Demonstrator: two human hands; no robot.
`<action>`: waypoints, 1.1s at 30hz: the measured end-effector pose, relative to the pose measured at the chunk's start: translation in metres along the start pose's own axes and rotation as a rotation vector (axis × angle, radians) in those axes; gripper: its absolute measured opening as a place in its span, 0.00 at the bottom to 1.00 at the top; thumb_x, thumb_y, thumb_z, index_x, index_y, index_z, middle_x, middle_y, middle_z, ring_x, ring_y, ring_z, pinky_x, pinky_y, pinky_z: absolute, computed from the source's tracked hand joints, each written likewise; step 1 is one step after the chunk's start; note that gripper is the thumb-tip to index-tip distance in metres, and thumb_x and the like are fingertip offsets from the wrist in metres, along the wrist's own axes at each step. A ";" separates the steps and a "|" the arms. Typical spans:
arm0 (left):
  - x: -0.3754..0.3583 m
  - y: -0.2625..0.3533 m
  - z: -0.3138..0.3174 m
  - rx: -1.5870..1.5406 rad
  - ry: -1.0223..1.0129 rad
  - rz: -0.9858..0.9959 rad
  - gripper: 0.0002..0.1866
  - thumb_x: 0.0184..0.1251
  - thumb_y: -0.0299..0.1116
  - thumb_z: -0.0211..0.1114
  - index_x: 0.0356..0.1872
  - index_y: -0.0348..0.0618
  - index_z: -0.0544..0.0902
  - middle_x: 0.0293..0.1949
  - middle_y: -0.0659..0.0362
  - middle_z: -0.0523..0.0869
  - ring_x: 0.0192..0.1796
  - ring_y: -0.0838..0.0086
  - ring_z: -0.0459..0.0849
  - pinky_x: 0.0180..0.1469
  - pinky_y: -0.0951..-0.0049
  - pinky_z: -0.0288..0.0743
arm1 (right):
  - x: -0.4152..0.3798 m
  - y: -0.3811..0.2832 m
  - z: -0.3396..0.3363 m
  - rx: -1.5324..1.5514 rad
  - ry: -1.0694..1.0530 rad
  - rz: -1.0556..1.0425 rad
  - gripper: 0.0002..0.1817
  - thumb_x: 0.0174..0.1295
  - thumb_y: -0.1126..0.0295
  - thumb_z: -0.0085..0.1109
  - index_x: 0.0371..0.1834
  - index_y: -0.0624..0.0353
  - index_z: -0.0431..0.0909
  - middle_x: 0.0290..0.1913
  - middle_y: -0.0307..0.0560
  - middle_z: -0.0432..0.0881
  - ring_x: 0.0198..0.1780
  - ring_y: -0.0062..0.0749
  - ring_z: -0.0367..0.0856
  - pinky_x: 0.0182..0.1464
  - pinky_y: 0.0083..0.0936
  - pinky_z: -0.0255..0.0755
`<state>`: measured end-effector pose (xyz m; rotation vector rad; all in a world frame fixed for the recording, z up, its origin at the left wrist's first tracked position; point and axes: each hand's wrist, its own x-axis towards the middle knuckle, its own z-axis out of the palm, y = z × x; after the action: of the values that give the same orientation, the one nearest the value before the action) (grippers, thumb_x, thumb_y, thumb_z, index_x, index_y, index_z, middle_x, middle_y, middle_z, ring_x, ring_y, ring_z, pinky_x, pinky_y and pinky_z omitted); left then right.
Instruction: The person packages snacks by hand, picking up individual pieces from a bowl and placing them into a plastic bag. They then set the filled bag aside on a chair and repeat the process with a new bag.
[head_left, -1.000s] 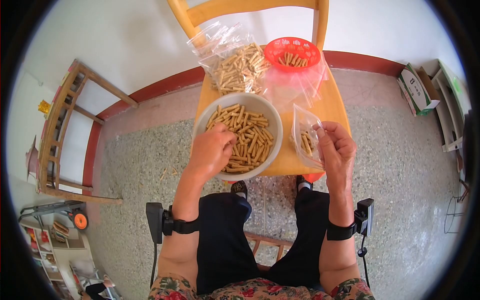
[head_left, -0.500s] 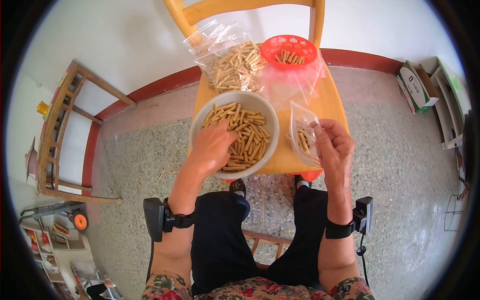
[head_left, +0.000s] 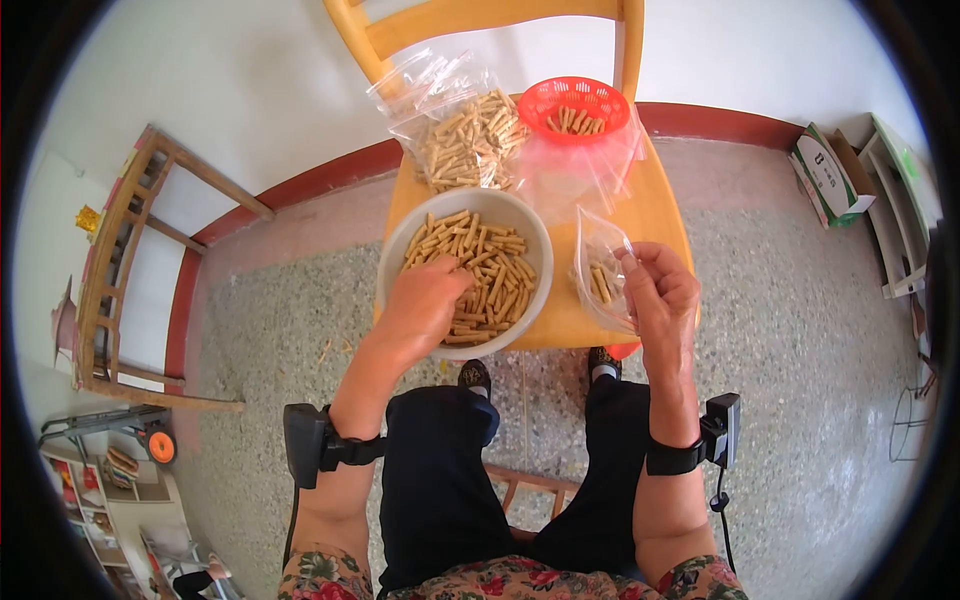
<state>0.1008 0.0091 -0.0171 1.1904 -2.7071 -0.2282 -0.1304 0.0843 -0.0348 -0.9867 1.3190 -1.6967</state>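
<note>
- Nearest are the person's floral top [head_left: 500,580] and dark trousers [head_left: 430,480]; each forearm wears a strapped black device, one on the left [head_left: 305,442], one on the right [head_left: 720,430].
- The left hand [head_left: 425,300] reaches into the grey bowl [head_left: 510,210], its fingers curled down among the short brown sticks [head_left: 505,285]; the fingertips are hidden, so I cannot tell whether they grasp any.
- The right hand [head_left: 662,285] pinches the edge of a small clear bag [head_left: 597,240] between thumb and fingers; a few sticks lie inside the bag, which is just right of the bowl.
- Bowl and small bag are at the near part of the wooden chair [head_left: 655,205].
- Behind the bowl lies a bulging clear bag [head_left: 425,110], packed with paler sticks.
- To its right, a red basket [head_left: 530,108] holds more sticks and rests on thin plastic [head_left: 560,190].
- Farther off, a wooden frame [head_left: 120,260] leans by the white wall [head_left: 250,100] on the left; a carton [head_left: 828,180] sits far right.
</note>
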 end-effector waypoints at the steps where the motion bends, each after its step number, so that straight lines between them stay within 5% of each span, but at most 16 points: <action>1: 0.000 -0.002 -0.001 0.003 0.001 0.003 0.10 0.45 0.16 0.56 0.32 0.34 0.76 0.30 0.51 0.77 0.35 0.55 0.77 0.37 0.64 0.72 | 0.000 0.000 0.000 -0.008 0.007 0.003 0.04 0.61 0.75 0.52 0.35 0.65 0.75 0.22 0.30 0.73 0.22 0.07 0.64 0.23 0.09 0.55; 4: -0.001 -0.003 -0.003 -0.217 0.163 -0.041 0.11 0.51 0.18 0.56 0.38 0.35 0.76 0.29 0.53 0.79 0.29 0.64 0.79 0.34 0.73 0.73 | 0.000 0.001 -0.001 0.003 0.006 0.000 0.04 0.61 0.75 0.52 0.35 0.65 0.75 0.22 0.30 0.73 0.22 0.07 0.64 0.23 0.09 0.55; 6: 0.000 0.001 -0.005 -0.973 0.147 -0.278 0.10 0.56 0.20 0.57 0.41 0.36 0.75 0.30 0.54 0.82 0.25 0.75 0.78 0.31 0.80 0.72 | 0.000 0.002 0.000 0.004 0.000 -0.005 0.04 0.61 0.75 0.52 0.35 0.65 0.75 0.21 0.30 0.72 0.22 0.07 0.64 0.23 0.09 0.55; 16: 0.021 0.068 -0.020 -1.595 0.226 -0.216 0.07 0.55 0.22 0.60 0.33 0.40 0.73 0.30 0.50 0.83 0.17 0.80 0.75 0.18 0.85 0.67 | -0.002 0.003 0.007 0.024 0.017 -0.031 0.04 0.61 0.75 0.53 0.34 0.64 0.75 0.18 0.27 0.69 0.21 0.06 0.61 0.22 0.10 0.54; 21: 0.040 0.103 -0.005 -1.386 0.287 -0.271 0.04 0.56 0.22 0.61 0.31 0.38 0.74 0.25 0.57 0.83 0.18 0.86 0.73 0.18 0.87 0.62 | -0.002 0.006 0.004 -0.030 0.022 -0.087 0.04 0.61 0.75 0.53 0.35 0.65 0.75 0.17 0.30 0.70 0.22 0.08 0.62 0.22 0.12 0.56; 24: 0.050 0.105 0.014 -0.733 0.315 -0.106 0.03 0.57 0.21 0.60 0.25 0.34 0.76 0.19 0.65 0.77 0.20 0.92 0.66 0.20 0.87 0.58 | -0.003 0.004 0.006 -0.110 0.081 -0.194 0.04 0.60 0.76 0.54 0.36 0.65 0.76 0.17 0.31 0.70 0.22 0.09 0.63 0.23 0.13 0.59; 33: 0.030 0.088 -0.003 -0.793 0.477 -0.211 0.02 0.57 0.21 0.61 0.29 0.33 0.78 0.21 0.66 0.77 0.25 0.88 0.73 0.27 0.87 0.66 | -0.005 -0.009 0.003 -0.100 0.064 -0.123 0.04 0.61 0.77 0.53 0.37 0.66 0.75 0.21 0.31 0.72 0.26 0.10 0.65 0.27 0.12 0.61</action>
<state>0.0190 0.0453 0.0075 1.0773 -1.7920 -0.8292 -0.1264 0.0889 -0.0259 -1.0991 1.4224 -1.7816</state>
